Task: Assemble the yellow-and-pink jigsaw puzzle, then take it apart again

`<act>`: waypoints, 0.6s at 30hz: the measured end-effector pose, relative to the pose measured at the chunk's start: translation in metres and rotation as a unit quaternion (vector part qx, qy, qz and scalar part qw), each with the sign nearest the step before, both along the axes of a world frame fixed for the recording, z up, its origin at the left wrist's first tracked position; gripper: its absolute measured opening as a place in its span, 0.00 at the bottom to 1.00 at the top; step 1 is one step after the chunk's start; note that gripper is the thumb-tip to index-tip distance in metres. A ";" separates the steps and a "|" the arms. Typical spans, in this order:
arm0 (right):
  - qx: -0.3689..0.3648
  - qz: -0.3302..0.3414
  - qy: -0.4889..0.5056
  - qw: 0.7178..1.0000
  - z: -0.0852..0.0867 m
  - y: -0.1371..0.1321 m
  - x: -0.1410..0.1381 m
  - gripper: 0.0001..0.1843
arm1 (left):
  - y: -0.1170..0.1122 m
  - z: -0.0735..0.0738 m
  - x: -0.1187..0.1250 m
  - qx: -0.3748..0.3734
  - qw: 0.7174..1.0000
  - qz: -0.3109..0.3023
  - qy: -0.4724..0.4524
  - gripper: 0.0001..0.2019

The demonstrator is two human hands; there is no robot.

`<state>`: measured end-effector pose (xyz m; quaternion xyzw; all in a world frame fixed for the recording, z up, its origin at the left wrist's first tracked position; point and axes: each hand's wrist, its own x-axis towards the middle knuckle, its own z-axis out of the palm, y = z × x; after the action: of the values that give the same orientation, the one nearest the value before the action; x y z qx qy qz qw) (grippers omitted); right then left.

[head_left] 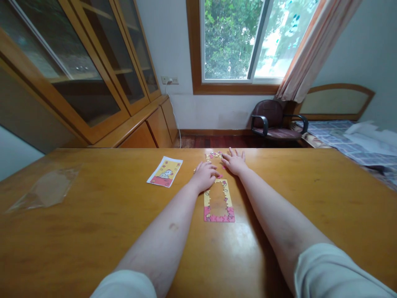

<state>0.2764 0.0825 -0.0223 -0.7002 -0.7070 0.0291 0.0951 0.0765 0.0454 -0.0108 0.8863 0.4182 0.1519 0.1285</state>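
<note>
A jigsaw puzzle border (231, 214) of yellow and pink pieces lies joined into a rectangle, with bare table inside it. My left hand (204, 177) rests palm down at the border's far left corner, fingers bent loosely and apart. Close to its fingertips is a pink puzzle piece (220, 176). My right hand (235, 162) is spread on the table farther right, its fingertips beside a pile of loose puzzle pieces (213, 155). Neither hand visibly grips anything; the left palm hides part of the table below it.
A picture card (164, 171) with a white cartoon figure lies left of my hands. Farther left is a clear plastic bag (46, 188) on the wooden table (124, 231). Beyond the table's far edge stand an armchair (273, 120) and a glass-fronted cabinet (136, 108).
</note>
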 end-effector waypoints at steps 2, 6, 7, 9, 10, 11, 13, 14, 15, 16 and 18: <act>0.014 0.012 0.005 1.000 0.002 -0.002 -0.001 0.25 | 0.000 -0.001 0.000 -0.001 1.000 0.003 0.008 0.16; 0.062 0.081 0.022 0.995 0.006 -0.011 -0.001 0.21 | 0.003 -0.002 -0.001 0.011 0.998 0.067 0.000 0.17; 0.070 0.109 0.028 0.991 0.007 -0.013 -0.002 0.20 | 0.004 -0.002 -0.001 0.012 0.995 0.094 -0.001 0.17; 0.074 0.157 0.046 0.984 0.008 -0.014 -0.003 0.19 | 0.006 -0.003 -0.001 0.007 0.990 0.143 -0.003 0.18; 0.072 0.178 0.058 0.980 0.008 -0.015 -0.004 0.18 | 0.007 -0.003 -0.002 0.004 0.987 0.159 -0.005 0.18; 0.068 0.198 0.070 0.975 0.008 -0.014 -0.005 0.18 | 0.007 -0.003 -0.002 0.002 0.986 0.169 -0.007 0.19; 0.072 0.223 0.093 0.968 0.007 -0.012 -0.006 0.17 | 0.008 -0.003 -0.002 -0.001 0.985 0.175 -0.012 0.20; 0.084 0.224 0.105 0.965 0.006 -0.011 -0.005 0.17 | 0.007 -0.003 -0.002 -0.001 0.985 0.171 -0.011 0.21; 0.100 0.214 0.116 0.965 0.005 -0.010 -0.004 0.17 | 0.007 -0.003 -0.002 -0.001 0.986 0.164 -0.008 0.21; 0.118 0.195 0.127 0.965 0.005 -0.009 -0.002 0.18 | 0.007 -0.002 -0.002 -0.001 0.988 0.157 -0.003 0.22; 0.146 0.153 0.142 0.967 0.004 -0.007 0.003 0.22 | 0.006 -0.002 -0.001 -0.002 0.989 0.147 0.006 0.22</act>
<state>0.2792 0.0755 -0.0185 -0.5514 -0.7814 0.0389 0.2895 0.0752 0.0512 -0.0129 0.8157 0.5452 0.1630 0.1042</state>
